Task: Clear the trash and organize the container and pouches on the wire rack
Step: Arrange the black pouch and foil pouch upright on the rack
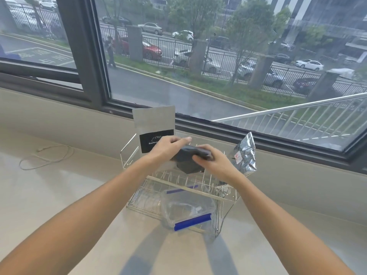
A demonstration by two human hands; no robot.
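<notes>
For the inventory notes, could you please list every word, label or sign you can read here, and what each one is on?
"Kopiluw...": white letters on the black label of the tall grey pouch; the left hand hides the rest.
Red print on a white patch of the crinkled silver pouch: too blurred to read.
Painted white characters on the pavement outside the window: not legible.
The clear container: no text visible.

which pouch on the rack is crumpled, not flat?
The shiny silver foil pouch at the rack's right end; the grey pouch with the black label stands flat and upright at left.
</notes>
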